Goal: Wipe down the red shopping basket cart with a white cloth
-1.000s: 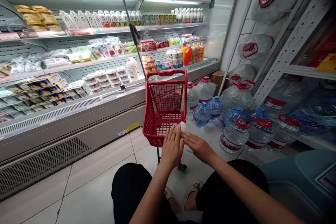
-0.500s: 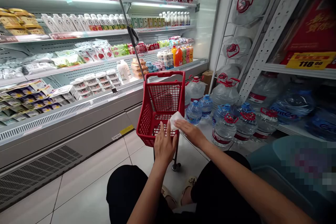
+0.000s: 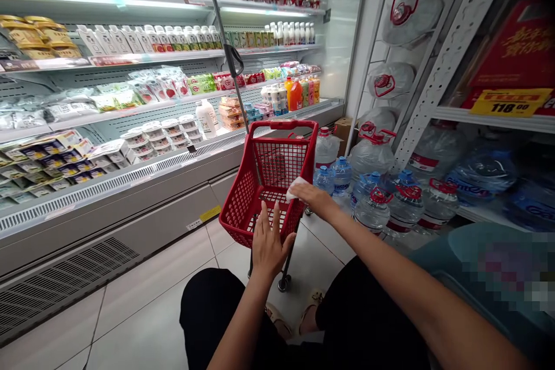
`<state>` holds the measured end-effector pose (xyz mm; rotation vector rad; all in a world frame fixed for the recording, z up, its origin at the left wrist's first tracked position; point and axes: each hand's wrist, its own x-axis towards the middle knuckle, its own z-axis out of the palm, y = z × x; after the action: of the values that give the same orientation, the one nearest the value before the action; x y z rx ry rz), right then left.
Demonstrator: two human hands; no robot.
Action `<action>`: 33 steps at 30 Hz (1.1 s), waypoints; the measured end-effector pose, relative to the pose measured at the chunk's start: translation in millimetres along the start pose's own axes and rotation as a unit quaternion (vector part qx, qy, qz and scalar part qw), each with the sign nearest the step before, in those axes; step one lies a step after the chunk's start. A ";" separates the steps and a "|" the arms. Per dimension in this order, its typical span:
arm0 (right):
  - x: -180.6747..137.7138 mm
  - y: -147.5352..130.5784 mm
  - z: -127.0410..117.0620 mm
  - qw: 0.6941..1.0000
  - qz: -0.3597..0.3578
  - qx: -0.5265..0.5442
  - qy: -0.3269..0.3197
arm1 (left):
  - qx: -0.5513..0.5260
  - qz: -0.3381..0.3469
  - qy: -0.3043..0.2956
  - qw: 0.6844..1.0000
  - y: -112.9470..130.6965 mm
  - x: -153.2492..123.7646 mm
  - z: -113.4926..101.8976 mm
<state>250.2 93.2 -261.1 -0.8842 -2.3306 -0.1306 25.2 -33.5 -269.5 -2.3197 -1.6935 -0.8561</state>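
Note:
A small red shopping cart with a lattice basket stands on the floor in front of me. My right hand is at the basket's right rim, its fingers laid over a crumpled white wipe that they hold against the red plastic. The wipe is partly covered by those fingers. My left hand has its fingers stretched and spread, with nothing in it. It is at the basket's near side; whether the palm touches the rim I cannot tell.
An open refrigerated case with dairy and drinks runs along the left. Large water bottles stand on the floor to the right, beside a white metal shelf. A teal plastic object is close at my right.
The cart has turned and tilted slightly, its top shifting right and its near left corner shifting left. My right hand has moved right and a little up with the wipe. My left hand stays spread.

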 end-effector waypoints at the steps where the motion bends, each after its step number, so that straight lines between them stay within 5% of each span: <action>1: 3.3 4.2 -1.7 1.000 0.008 -0.003 0.006 | -0.002 0.002 -0.001 1.000 -2.7 -1.8 -1.5; 4: 5.1 -4.0 -0.8 1.000 0.011 -0.003 0.013 | -0.011 -0.005 -0.001 1.000 -14.6 -4.3 -4.8; 8: -3.1 -55.7 14.2 1.000 -0.021 0.019 0.012 | -0.015 -0.082 0.018 0.996 -25.2 4.1 -7.6; 14: 0.3 -121.1 48.1 0.996 -0.082 0.018 0.014 | -0.038 -0.103 0.024 0.994 -4.5 20.9 -10.1; 19: 7.6 -87.8 42.9 0.993 -0.114 -0.022 0.021 | 0.018 -0.048 0.053 0.997 -13.6 6.8 -11.9; 26: 1.7 0.3 3.4 0.995 -0.001 -0.077 0.060 | 0.093 -0.018 0.043 0.995 -56.7 0.6 -22.9; 29: 1.8 -5.9 9.8 0.996 0.003 -0.072 0.061 | 0.113 -0.063 0.052 0.990 -64.3 8.2 -23.7; 33: 14.0 -47.1 31.5 0.996 -0.044 -0.066 0.041 | 0.109 -0.062 0.030 0.992 -49.5 21.8 -12.4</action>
<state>196.0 74.3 -271.9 -0.8235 -2.3047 -0.3546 -20.0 -3.2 -258.2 -2.0446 -1.8217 -0.7131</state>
